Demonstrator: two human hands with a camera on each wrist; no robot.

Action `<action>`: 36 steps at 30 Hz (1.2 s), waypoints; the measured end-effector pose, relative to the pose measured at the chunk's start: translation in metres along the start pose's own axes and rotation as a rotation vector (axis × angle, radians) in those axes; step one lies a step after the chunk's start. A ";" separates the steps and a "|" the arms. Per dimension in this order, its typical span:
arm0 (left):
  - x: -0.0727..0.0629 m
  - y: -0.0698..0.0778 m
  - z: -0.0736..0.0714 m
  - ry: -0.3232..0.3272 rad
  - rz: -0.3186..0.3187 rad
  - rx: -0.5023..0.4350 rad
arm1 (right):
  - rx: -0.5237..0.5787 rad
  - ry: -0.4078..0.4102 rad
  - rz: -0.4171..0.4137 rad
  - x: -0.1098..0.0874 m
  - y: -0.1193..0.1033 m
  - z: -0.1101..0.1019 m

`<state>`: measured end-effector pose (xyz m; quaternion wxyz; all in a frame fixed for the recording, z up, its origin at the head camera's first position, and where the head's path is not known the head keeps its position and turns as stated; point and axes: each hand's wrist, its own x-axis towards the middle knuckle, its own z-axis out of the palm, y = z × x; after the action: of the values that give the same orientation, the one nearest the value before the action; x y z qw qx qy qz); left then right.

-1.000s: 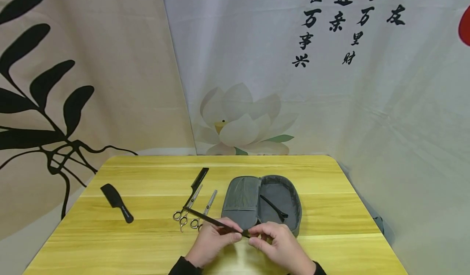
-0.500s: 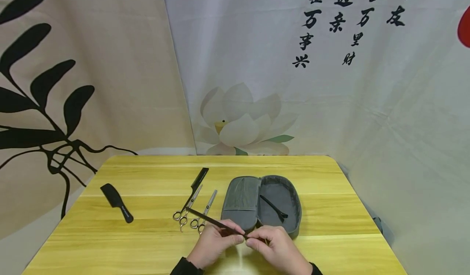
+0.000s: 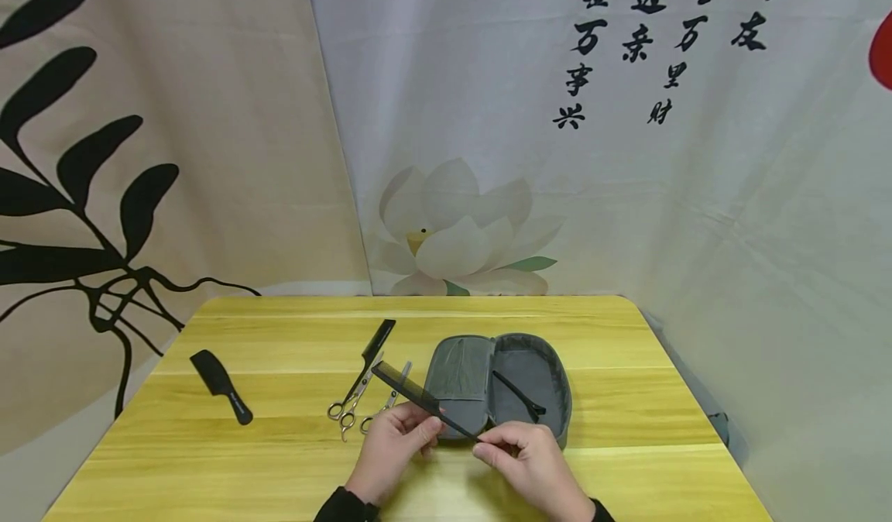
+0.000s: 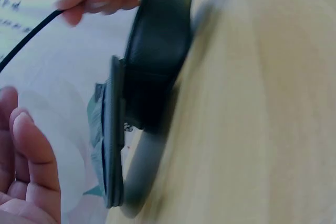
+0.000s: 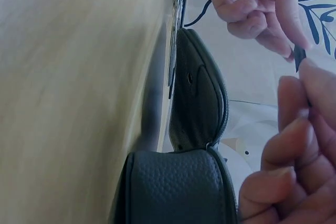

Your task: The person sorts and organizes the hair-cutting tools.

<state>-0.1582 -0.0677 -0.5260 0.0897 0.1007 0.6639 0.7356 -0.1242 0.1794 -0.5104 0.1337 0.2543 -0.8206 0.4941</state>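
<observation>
Both hands hold a black tail comb above the table, in front of an open grey zip case. My left hand pinches it near where the teeth meet the thin tail. The thumb and fingers of my right hand pinch the end of that tail. Its toothed part points up and left, over two pairs of scissors. In the left wrist view the tail runs out from the right fingers. The right wrist view shows the left hand close to the right fingers, the comb mostly hidden between them.
A black hair clip lies in the case's right half. Left of the case are scissors, thinner-looking scissors partly covered by the comb, and another tail comb. A wide handled comb lies farther left on the wooden table.
The held comb has turned so its toothed face shows, and its far end has risen. My left hand has shifted slightly left, and more of the tail shows between the hands.
</observation>
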 end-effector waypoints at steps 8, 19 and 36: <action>0.003 0.004 -0.005 0.227 0.041 -0.125 | -0.070 0.035 -0.024 0.000 0.002 0.000; 0.002 0.003 -0.005 0.183 0.067 -0.109 | -0.086 0.038 -0.036 0.000 0.001 0.000; 0.001 -0.003 -0.003 -0.002 0.006 -0.009 | -0.073 -0.012 -0.045 -0.001 0.002 0.001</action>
<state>-0.1596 -0.0699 -0.5296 0.0887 0.1032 0.6600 0.7389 -0.1248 0.1799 -0.5126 0.1489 0.2707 -0.8329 0.4592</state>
